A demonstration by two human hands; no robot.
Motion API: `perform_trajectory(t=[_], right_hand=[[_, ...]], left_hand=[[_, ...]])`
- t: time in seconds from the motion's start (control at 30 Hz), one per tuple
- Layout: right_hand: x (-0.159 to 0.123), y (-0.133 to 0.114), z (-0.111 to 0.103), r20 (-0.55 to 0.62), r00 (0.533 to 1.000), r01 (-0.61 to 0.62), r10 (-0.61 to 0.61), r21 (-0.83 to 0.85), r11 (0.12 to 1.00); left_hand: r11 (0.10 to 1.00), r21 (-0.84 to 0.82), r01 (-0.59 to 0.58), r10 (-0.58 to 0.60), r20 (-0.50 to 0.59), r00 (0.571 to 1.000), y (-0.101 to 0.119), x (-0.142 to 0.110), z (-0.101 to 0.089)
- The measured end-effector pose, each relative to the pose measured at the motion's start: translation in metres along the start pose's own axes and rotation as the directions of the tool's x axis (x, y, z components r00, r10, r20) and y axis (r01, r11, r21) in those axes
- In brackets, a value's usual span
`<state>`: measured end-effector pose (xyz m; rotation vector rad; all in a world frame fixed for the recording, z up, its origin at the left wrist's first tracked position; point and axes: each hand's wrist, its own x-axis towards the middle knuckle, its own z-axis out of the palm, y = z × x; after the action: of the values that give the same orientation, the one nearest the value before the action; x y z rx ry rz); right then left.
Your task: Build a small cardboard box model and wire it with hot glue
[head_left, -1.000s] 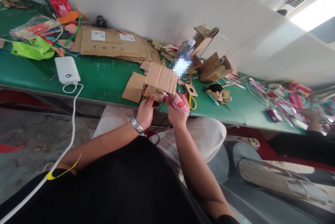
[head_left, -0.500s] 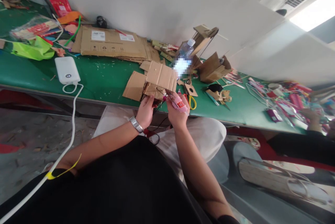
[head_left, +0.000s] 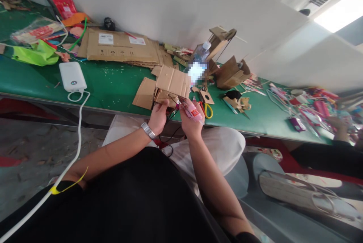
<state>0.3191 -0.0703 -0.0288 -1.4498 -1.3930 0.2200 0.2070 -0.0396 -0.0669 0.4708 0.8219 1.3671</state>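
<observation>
My left hand [head_left: 158,117], with a metal watch on the wrist, grips the lower edge of a small cardboard box model [head_left: 172,84] at the near edge of the green table [head_left: 113,84]. My right hand [head_left: 191,120] is closed round a pink glue gun [head_left: 191,111] whose tip points at the underside of the model. Thin dark wires [head_left: 170,122] hang from the model down toward my lap.
A white power bank [head_left: 72,76] with a white cable [head_left: 77,122] lies at the left. Flattened cardboard boxes [head_left: 120,47], a water bottle [head_left: 200,56], cardboard constructions [head_left: 231,72], yellow-handled scissors [head_left: 208,110] and craft clutter lie behind. Another person's hand [head_left: 338,125] is at the far right.
The cardboard model and both hands have shifted very slightly up and left; the glue gun tip stays at the model's underside.
</observation>
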Motion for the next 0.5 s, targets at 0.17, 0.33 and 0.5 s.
perform_trajectory(t=[0.17,0.33,0.5], right_hand=[[-0.005,0.005,-0.007,0.090,0.996,0.008,-0.016,0.084,0.996],[-0.016,0.014,-0.020,0.144,0.988,-0.070,0.050,0.137,0.988],[-0.021,0.024,-0.023,0.248,0.927,-0.352,0.281,0.322,0.879]], left_hand=[[1.000,0.012,-0.029,0.029,-0.015,0.999,0.008,0.007,-0.004],[0.985,0.144,-0.099,0.112,-0.088,0.990,0.012,0.016,-0.013],[0.979,0.178,-0.098,0.117,-0.098,0.988,0.003,0.022,-0.021]])
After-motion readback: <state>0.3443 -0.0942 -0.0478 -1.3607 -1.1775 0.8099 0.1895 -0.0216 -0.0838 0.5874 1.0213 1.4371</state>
